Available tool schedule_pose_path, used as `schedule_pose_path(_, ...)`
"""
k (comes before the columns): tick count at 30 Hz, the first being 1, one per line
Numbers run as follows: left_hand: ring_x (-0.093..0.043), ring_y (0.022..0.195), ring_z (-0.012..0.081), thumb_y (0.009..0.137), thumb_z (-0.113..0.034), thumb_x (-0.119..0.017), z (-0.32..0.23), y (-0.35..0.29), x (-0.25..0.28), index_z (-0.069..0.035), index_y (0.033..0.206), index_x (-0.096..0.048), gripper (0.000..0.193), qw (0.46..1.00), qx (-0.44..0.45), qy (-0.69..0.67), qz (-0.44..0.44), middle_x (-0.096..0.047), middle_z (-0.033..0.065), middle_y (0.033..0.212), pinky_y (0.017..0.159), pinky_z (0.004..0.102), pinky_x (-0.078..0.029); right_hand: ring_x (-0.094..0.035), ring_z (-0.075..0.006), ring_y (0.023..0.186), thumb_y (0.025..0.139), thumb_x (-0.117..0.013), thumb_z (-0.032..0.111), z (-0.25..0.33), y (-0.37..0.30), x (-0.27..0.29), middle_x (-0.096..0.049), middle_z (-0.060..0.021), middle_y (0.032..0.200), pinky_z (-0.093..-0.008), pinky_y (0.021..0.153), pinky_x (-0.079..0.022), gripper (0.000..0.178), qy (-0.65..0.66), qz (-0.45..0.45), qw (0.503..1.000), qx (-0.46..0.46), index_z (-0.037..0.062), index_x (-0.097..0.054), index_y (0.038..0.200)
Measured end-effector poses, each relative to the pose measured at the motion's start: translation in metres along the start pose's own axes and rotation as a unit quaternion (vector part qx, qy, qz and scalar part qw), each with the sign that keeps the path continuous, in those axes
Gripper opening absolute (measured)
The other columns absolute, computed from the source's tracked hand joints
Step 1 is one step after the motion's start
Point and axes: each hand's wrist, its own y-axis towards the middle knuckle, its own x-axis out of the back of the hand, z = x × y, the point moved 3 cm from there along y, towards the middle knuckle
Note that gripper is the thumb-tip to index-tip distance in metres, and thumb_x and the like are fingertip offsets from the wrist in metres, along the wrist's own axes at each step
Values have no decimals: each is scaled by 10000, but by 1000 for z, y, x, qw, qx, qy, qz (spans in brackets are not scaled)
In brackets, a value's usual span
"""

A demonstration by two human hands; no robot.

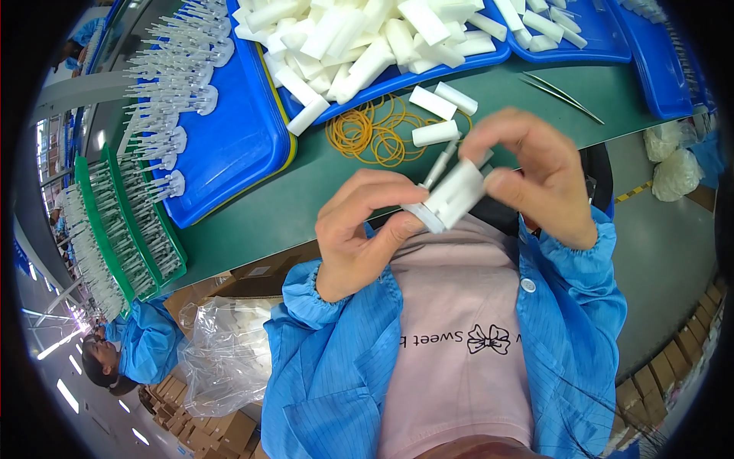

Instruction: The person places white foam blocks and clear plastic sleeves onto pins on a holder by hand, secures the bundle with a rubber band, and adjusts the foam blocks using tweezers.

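My left hand (pixel 362 229) pinches the flat base of a white plastic part (pixel 437 220), with a thin shaft (pixel 441 163) standing up beside it. A white foam piece (pixel 461 191), blurred by motion, lies against that part. My right hand (pixel 535 172) has its thumb and index finger closed around the far end of the foam piece; the exact contact is smeared. Just beyond my hands, three loose white foam pieces (pixel 434 134) rest on the green table (pixel 306 195), beside a heap of yellow rubber bands (pixel 359 134).
A blue tray (pixel 501 57) heaped with white foam pieces stands at the back. To the left are a blue tray (pixel 229 145) with rows of thin-shafted white parts and a green rack (pixel 141 222). Tweezers (pixel 562 96) lie at right. A plastic-lined carton (pixel 225 352) stands below left; a person sits beyond.
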Motion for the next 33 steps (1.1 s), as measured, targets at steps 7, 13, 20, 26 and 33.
schedule_pose_path(7,-555,889,176,755,16,-705,1,3,9,-13,981,-676,229,999,44,1,-31,-588,97,977,784,270,-441,-539,-264,910,723,-680,28,-31,22,20,-575,-86,999,-335,772,-449,256,-427,-58,896,105,41,-619,971)
schedule_pose_path(13,-560,894,179,757,32,-697,3,5,8,-6,978,-674,226,998,33,-18,-44,-596,105,985,788,275,-443,-554,-280,894,732,-682,30,-40,21,26,-601,-85,957,-358,758,-455,196,-437,-85,884,142,35,-614,916)
schedule_pose_path(20,-588,880,193,768,42,-689,-1,6,7,12,941,-665,178,997,9,-67,-44,-620,130,970,780,288,-468,-602,-228,819,762,-675,25,-23,14,26,-645,-79,892,-305,723,-466,149,-320,-119,932,124,34,-642,908)
schedule_pose_path(26,-596,864,195,777,46,-681,-2,6,7,11,931,-661,160,996,3,-91,-21,-624,132,956,759,295,-483,-610,-236,806,749,-679,11,-15,13,24,-650,-75,871,-310,725,-469,143,-338,-124,922,144,38,-651,887)
schedule_pose_path(33,-610,813,202,727,41,-701,-10,10,10,-12,862,-687,146,999,-5,-46,12,-644,127,922,703,288,-497,-617,-189,843,789,-660,16,-17,10,25,-658,-99,903,-283,768,-474,124,-108,-53,990,76,7,-661,913)
